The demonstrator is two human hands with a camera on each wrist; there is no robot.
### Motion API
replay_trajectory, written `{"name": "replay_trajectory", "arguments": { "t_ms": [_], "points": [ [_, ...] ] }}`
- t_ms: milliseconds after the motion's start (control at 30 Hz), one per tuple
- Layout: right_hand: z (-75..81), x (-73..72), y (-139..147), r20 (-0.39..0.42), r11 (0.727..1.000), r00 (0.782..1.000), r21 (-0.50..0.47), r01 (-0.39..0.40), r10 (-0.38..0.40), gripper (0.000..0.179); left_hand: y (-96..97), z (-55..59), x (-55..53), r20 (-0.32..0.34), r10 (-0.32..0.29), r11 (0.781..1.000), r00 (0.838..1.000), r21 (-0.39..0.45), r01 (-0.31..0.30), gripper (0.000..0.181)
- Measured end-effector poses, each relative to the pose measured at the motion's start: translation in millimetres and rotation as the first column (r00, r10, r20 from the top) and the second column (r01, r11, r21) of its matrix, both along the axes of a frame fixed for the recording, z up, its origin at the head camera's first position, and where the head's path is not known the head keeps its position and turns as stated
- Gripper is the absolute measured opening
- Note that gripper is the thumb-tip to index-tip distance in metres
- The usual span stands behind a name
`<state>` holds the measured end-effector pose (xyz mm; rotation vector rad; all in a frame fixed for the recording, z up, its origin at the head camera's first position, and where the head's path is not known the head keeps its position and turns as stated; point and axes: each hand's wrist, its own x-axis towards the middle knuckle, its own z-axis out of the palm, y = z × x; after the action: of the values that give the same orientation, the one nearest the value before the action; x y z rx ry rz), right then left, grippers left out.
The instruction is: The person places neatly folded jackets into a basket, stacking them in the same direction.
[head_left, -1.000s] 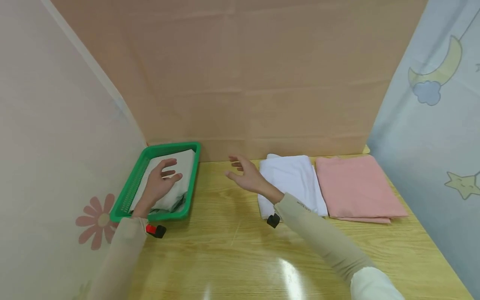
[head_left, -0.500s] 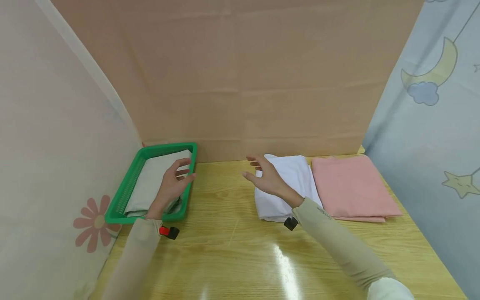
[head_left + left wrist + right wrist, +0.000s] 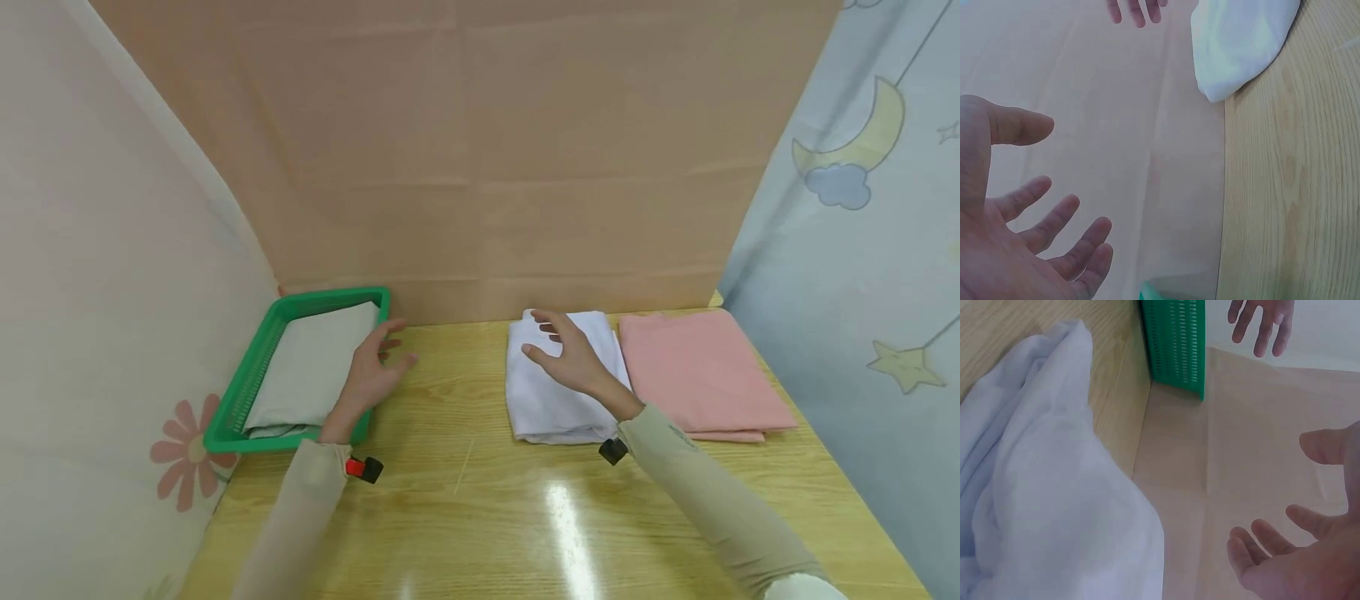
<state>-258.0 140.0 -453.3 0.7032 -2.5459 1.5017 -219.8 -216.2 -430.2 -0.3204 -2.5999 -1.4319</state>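
Note:
In the head view my left hand (image 3: 370, 372) hovers over the right rim of a green basket (image 3: 251, 367), fingers spread and holding nothing. Inside the basket lies a folded pale grey-green cloth (image 3: 309, 360). My right hand (image 3: 572, 358) is above a folded white cloth (image 3: 542, 410), its fingers loosely bent with nothing between them. A folded pink cloth (image 3: 697, 371) lies to the right of the white one. The right wrist view shows the white cloth (image 3: 1079, 506) bulging up beside my right hand (image 3: 1310, 550), apart from it.
The wooden table (image 3: 457, 500) meets a tan backdrop (image 3: 480, 167) at the back. A pale curtain with a printed flower (image 3: 191, 450) stands at the left, close to the basket. A bluish curtain (image 3: 847, 275) with moon and star prints borders the right side.
Both hands have moved right: the left from over the cloth in the basket to its right rim, the right from the white cloth's left side to above it. The cloths stay put.

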Motion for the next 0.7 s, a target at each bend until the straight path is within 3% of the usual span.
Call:
{"name": "replay_trajectory", "arguments": {
  "t_ms": [400, 700],
  "points": [
    [-14.5, 2.2, 25, 0.023, 0.998, 0.998, -0.002, 0.062, -0.062, 0.062, 29.1, -15.9, -5.3, 0.034, -0.033, 0.998, 0.999, 0.063, 0.031, 0.059],
    [-27.7, 2.5, 47, 0.044, 0.994, 0.993, 0.022, 0.104, -0.105, 0.062, 64.3, -28.5, -18.1, 0.045, -0.054, 0.993, 0.998, 0.106, 0.050, 0.058]
  ]
}}
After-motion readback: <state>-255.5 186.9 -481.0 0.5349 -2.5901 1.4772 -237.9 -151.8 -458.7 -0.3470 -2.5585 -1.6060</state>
